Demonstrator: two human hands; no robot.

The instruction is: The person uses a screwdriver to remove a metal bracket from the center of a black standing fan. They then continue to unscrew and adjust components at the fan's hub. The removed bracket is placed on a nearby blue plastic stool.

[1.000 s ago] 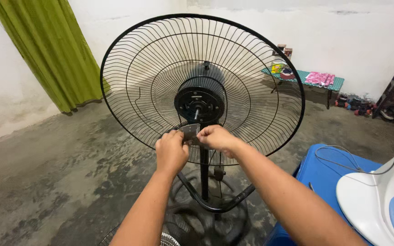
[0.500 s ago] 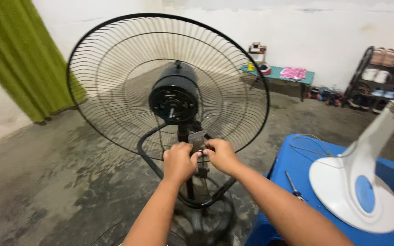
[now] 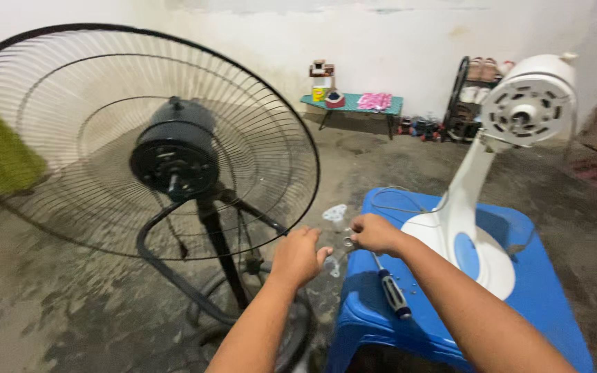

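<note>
Nearest the camera, both forearms reach forward from the bottom edge, cut off below the elbow. The left hand (image 3: 297, 255) hangs in the air just left of the blue plastic stool (image 3: 519, 304), its fingers curled loosely inward; whether they hold anything cannot be told, since the palm faces away. The right hand (image 3: 374, 233) rests at the stool's near left corner, knuckles up, fingers bent down and pinched around a small metal ring-like part (image 3: 347, 241) that is too small to make out clearly. Just beside that hand a screwdriver (image 3: 392, 290) with a dark handle lies on the stool, with a few tiny pale specks, perhaps screws, near it. The white fan body (image 3: 492, 179) stands on the stool, motor head tilted up, its base partly hidden by the right forearm. To the left stands the black fan (image 3: 174, 155) with its wire rear guard, the guard's left rim cut off. Far back, a small green bench (image 3: 354, 107) against the wall carries blurred items.
</note>
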